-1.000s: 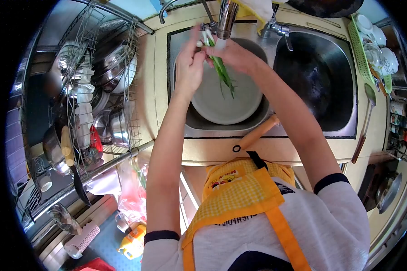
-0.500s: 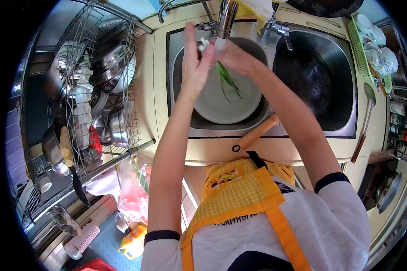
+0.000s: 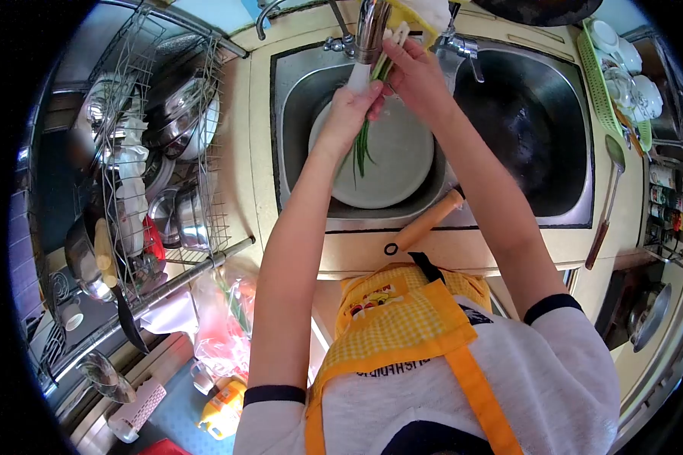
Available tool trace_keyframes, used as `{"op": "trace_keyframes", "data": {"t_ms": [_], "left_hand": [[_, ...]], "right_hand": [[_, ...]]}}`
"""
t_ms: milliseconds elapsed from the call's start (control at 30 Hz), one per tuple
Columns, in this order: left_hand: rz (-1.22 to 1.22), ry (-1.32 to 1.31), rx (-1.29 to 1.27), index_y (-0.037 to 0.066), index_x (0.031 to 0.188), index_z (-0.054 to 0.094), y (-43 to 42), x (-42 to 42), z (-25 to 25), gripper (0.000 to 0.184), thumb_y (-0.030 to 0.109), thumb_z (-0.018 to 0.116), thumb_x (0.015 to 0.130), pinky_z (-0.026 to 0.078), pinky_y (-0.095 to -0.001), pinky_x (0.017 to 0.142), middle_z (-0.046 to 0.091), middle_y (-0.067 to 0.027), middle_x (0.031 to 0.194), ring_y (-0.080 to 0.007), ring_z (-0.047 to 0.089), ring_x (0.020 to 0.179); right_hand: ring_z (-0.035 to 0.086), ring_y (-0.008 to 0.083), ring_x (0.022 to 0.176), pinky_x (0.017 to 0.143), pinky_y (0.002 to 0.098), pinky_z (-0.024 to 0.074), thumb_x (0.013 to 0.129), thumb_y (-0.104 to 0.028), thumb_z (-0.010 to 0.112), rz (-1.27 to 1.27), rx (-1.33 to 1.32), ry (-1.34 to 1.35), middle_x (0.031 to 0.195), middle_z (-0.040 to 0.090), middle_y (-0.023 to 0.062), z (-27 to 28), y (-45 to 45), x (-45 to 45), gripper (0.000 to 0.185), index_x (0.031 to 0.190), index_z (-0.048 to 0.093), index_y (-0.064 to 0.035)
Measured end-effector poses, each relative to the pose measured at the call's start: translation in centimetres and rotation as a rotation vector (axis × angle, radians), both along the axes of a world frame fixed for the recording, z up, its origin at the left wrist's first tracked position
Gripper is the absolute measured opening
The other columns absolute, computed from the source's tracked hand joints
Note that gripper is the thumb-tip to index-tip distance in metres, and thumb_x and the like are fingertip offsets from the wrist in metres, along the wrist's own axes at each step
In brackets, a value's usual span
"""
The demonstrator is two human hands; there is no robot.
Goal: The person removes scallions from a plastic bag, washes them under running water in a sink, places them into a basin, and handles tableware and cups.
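Both hands hold a bunch of spring onions (image 3: 363, 144) beside a stream of water (image 3: 358, 78) from the metal tap (image 3: 373, 30). My right hand (image 3: 416, 74) pinches the bunch near its white ends, which point up past the tap. Lower down, my left hand (image 3: 354, 112) is closed round the green stalks. The leaf tips hang over a round pale basin (image 3: 387, 178) in the left sink bowl (image 3: 296, 98).
A wooden handle (image 3: 429, 221) lies across the front sink edge. The dark right sink bowl (image 3: 524, 136) adjoins. A ladle (image 3: 613, 171) and green dish basket (image 3: 596, 76) are at right; a wire rack (image 3: 220, 152) of pots stands left.
The white ends of the spring onions have swung up to the right of the tap. My left hand has come down and closed round the stalks; my right hand has moved up.
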State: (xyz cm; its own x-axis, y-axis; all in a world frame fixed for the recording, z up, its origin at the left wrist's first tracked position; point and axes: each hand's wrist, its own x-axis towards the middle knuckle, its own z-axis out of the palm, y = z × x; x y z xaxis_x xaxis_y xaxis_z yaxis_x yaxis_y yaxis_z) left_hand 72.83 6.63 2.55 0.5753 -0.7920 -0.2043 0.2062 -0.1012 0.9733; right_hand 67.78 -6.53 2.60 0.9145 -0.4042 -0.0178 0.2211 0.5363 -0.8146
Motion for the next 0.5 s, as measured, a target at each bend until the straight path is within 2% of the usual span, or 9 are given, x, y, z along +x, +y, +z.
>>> {"op": "trace_keyframes", "data": {"t_ms": [67, 167, 233, 267, 333, 367, 467, 500], "left_hand": [[0.067, 0.061, -0.045, 0.000, 0.084, 0.058, -0.3, 0.0, -0.3, 0.024, 0.023, 0.052, 0.089, 0.035, -0.0242, 0.052, 0.049, -0.0011, 0.064, -0.0096, 0.043, 0.054], [0.090, 0.107, -0.047, 0.001, 0.082, 0.059, -0.4, -0.1, -0.2, 0.024, 0.023, 0.052, 0.089, 0.034, -0.0224, 0.051, 0.050, -0.0008, 0.062, -0.0092, 0.044, 0.054], [0.113, 0.133, -0.017, 0.000, 0.083, 0.059, -0.2, -0.6, 0.5, 0.024, 0.022, 0.052, 0.089, 0.036, -0.0223, 0.052, 0.050, -0.0012, 0.063, -0.0097, 0.045, 0.055], [0.040, 0.093, 0.037, 0.000, 0.084, 0.059, 0.2, -0.3, 0.2, 0.024, 0.022, 0.052, 0.089, 0.036, -0.0222, 0.053, 0.051, -0.0011, 0.063, -0.0098, 0.045, 0.056], [-0.104, 0.017, 0.144, 0.000, 0.085, 0.060, 1.4, 0.3, -1.2, 0.024, 0.022, 0.052, 0.088, 0.037, -0.0218, 0.055, 0.052, -0.0010, 0.065, -0.0099, 0.046, 0.058], [-0.092, 0.041, 0.142, -0.001, 0.085, 0.060, 2.0, 0.4, -1.8, 0.024, 0.022, 0.052, 0.088, 0.037, -0.0215, 0.055, 0.052, -0.0008, 0.065, -0.0096, 0.046, 0.059], [-0.083, 0.098, 0.148, -0.001, 0.086, 0.062, 3.7, 0.6, -3.5, 0.024, 0.021, 0.053, 0.088, 0.036, -0.0207, 0.056, 0.052, 0.0002, 0.066, -0.0086, 0.045, 0.060], [-0.094, 0.103, 0.163, -0.001, 0.087, 0.062, 4.3, 0.7, -3.8, 0.024, 0.021, 0.053, 0.088, 0.036, -0.0203, 0.056, 0.051, 0.0006, 0.066, -0.0082, 0.044, 0.060]], "right_hand": [[0.053, 0.0127, 0.055, 0.047, 0.0261, 0.0455, 0.088, -0.027, 0.052, 0.113, -0.093, 0.018, 0.076, 0.058, 0.0031, -1.2, -0.4, -0.1, 0.028, 0.098, 0.056, -0.0018], [0.058, 0.0142, 0.065, 0.056, 0.0270, 0.0477, 0.088, -0.027, 0.052, 0.366, -0.005, 0.127, 0.078, 0.060, 0.0053, -1.3, -0.2, -0.8, 0.027, 0.097, 0.057, -0.0014], [0.059, 0.0162, 0.069, 0.061, 0.0283, 0.0486, 0.089, -0.026, 0.050, 0.152, -0.062, 0.141, 0.080, 0.060, 0.0080, -0.3, 0.3, -0.8, 0.028, 0.097, 0.056, -0.0003], [0.060, 0.0172, 0.072, 0.064, 0.0290, 0.0490, 0.090, -0.026, 0.049, 0.047, -0.088, 0.147, 0.081, 0.061, 0.0093, 0.2, 0.5, -0.7, 0.028, 0.097, 0.056, 0.0002], [0.061, 0.0195, 0.073, 0.065, 0.0309, 0.0499, 0.091, -0.026, 0.046, -0.099, -0.061, -0.001, 0.082, 0.061, 0.0105, 0.4, -1.0, -0.1, 0.028, 0.097, 0.055, 0.0009], [0.061, 0.0207, 0.073, 0.065, 0.0318, 0.0503, 0.092, -0.025, 0.045, -0.177, -0.051, -0.079, 0.083, 0.061, 0.0111, 0.5, -1.9, 0.1, 0.029, 0.097, 0.054, 0.0012], [0.061, 0.0237, 0.073, 0.071, 0.0351, 0.0507, 0.093, -0.024, 0.042, -0.296, -0.099, -0.109, 0.081, 0.059, 0.0100, 2.0, -3.2, -1.0, 0.028, 0.096, 0.053, 0.0016], [0.057, 0.0211, 0.066, 0.065, 0.0358, 0.0490, 0.093, -0.023, 0.041, -0.347, -0.110, -0.125, 0.073, 0.053, 0.0065, 2.9, -3.3, -1.4, 0.025, 0.091, 0.050, 0.0002]]}}
